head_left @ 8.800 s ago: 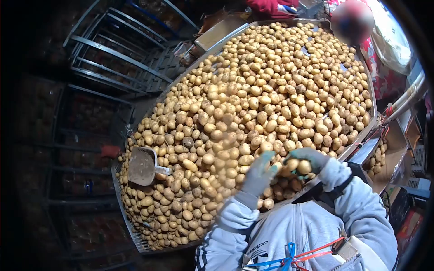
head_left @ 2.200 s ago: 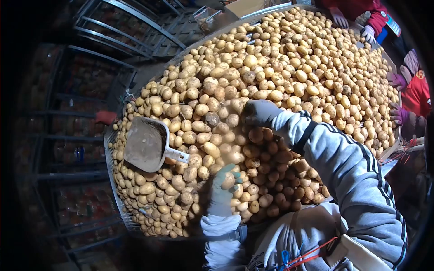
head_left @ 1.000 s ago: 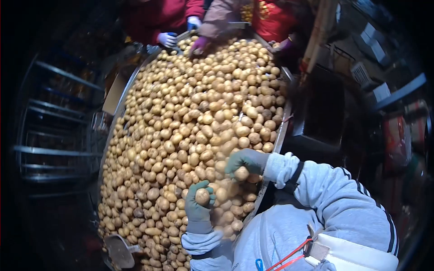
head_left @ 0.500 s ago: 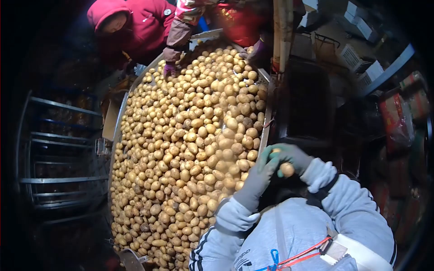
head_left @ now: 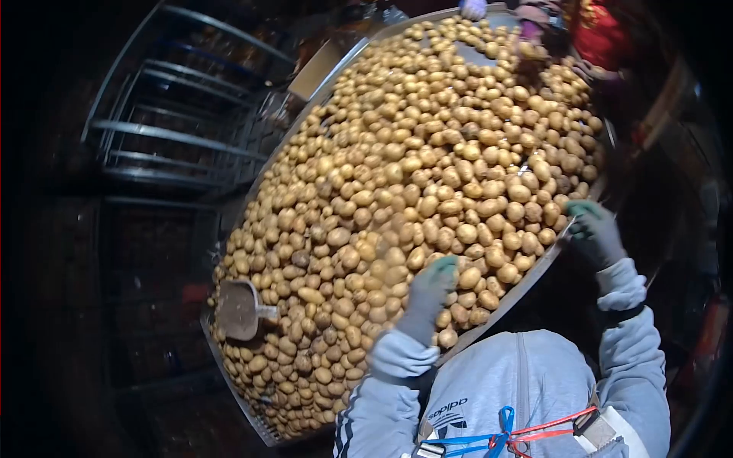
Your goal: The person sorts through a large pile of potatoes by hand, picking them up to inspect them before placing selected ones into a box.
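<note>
A broad heap of yellow-brown potatoes (head_left: 397,198) fills the metal-rimmed table (head_left: 527,284) in front of me. My left hand (head_left: 434,290), in a grey glove with green fingertips, reaches over the near part of the heap. Its fingers are pressed together and bent down among the potatoes; whatever is under them is hidden. At the table's right rim is my right hand (head_left: 595,229), gloved the same way. Its fingers and thumb are apart and point left toward the potatoes, with nothing visible between them.
A metal scoop (head_left: 239,309) lies on the potatoes at the left end. Metal racks (head_left: 179,137) stand beyond the far side, near a cardboard box (head_left: 317,70). Across the heap are a co-worker's purple-gloved hand (head_left: 531,32) and another hand (head_left: 473,9) at the top edge.
My view has turned, bringing the scoop fully into sight. My hands, earlier close together with potatoes at the right hand, are now apart: left over the heap, right at the rim.
</note>
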